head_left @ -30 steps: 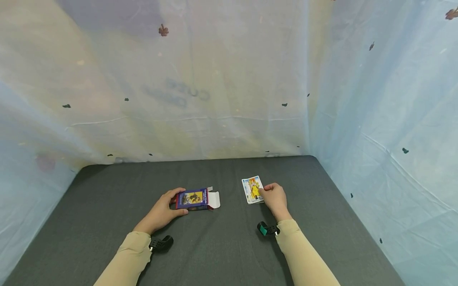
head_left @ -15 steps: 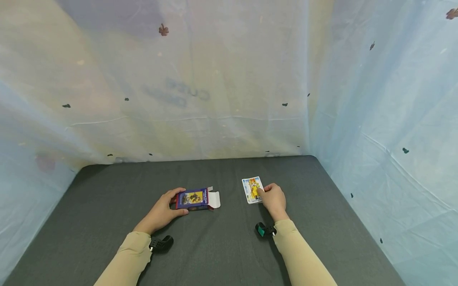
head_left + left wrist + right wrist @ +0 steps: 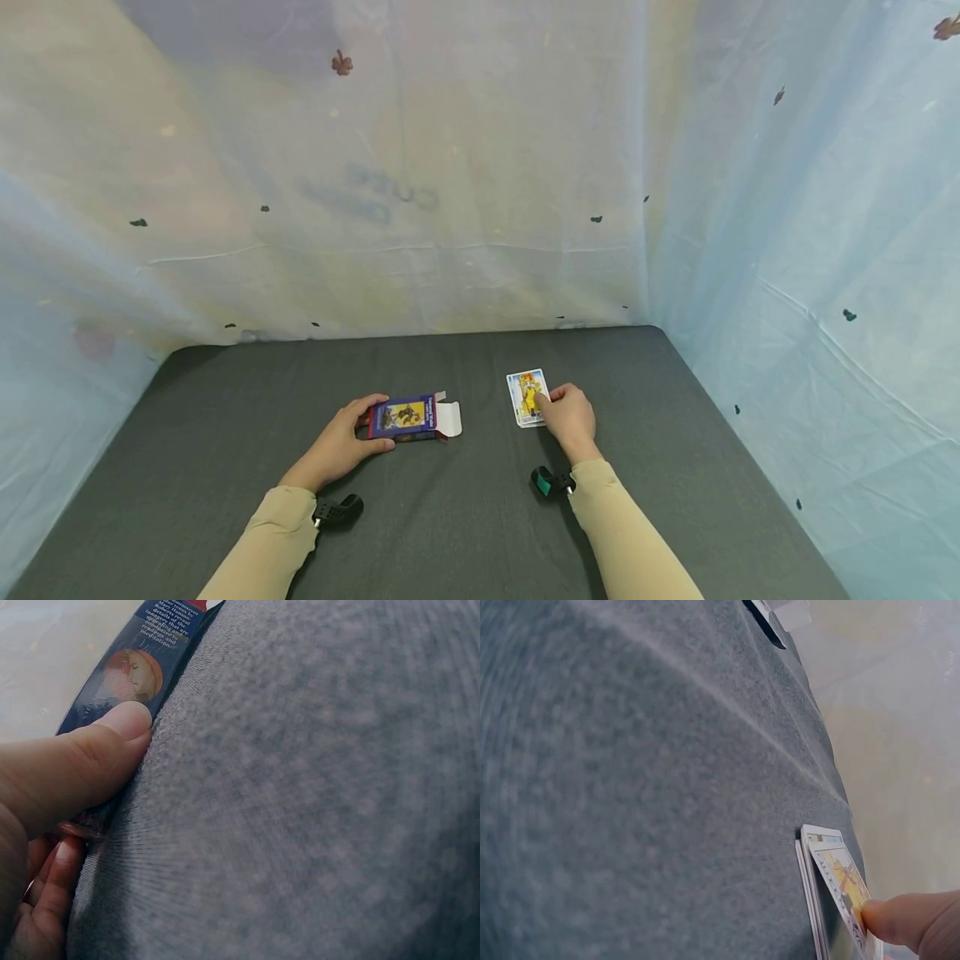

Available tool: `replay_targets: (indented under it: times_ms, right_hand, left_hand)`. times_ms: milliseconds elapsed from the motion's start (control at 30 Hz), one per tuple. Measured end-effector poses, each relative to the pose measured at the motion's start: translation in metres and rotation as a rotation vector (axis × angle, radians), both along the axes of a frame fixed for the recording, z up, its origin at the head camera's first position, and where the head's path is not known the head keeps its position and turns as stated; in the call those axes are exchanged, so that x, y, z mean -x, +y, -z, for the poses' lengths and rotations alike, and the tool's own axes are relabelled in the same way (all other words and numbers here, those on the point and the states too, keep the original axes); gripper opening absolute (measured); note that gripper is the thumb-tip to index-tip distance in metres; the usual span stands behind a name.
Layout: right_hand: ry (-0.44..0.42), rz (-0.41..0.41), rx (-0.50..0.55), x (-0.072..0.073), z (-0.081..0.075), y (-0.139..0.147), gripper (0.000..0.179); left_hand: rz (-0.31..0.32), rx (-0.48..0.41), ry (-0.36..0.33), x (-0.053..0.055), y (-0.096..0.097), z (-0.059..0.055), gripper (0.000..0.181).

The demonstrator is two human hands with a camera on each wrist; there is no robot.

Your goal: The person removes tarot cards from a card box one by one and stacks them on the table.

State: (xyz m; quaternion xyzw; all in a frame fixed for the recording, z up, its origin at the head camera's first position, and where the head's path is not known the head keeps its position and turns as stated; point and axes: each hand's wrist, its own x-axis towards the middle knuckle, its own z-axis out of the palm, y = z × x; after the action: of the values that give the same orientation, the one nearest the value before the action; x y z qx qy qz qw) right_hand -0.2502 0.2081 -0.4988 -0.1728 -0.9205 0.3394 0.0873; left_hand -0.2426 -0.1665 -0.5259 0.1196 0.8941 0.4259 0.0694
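Note:
My left hand [image 3: 337, 442] grips the left end of a purple-blue card box [image 3: 405, 417] lying on the table, thumb on the near side, fingers at the far side. Its white end flap [image 3: 449, 419] stands open to the right. In the left wrist view, the thumb [image 3: 124, 735] presses the box's printed side [image 3: 161, 637]. To the right lies a small stack of illustrated cards [image 3: 522, 398]. My right hand [image 3: 572, 421] pinches the top card [image 3: 840, 881] at its right edge; in the right wrist view that card tilts up off the stack [image 3: 810, 896]. The right fingers behind it are mostly hidden.
A dark grey cloth covers the table [image 3: 465, 517]. Pale patterned sheets [image 3: 480, 167] hang behind it and along both sides. Each wrist wears a black strap [image 3: 337, 510]. Between box and cards runs a strip of cloth.
My right hand and wrist have shifted slightly left, with small movements of the top card against the stack. The left hand and the box look unmoved.

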Motion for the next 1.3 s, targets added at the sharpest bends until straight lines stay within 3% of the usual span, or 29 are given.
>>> replay_targets:
  times_ms: [1300]
  right_hand:
    - [-0.013,-0.001,-0.058,0.0016,0.0039,-0.0052,0.028]
  left_hand:
    - [0.008,-0.026,0.002,-0.0005,-0.0002,0.0007,0.079]
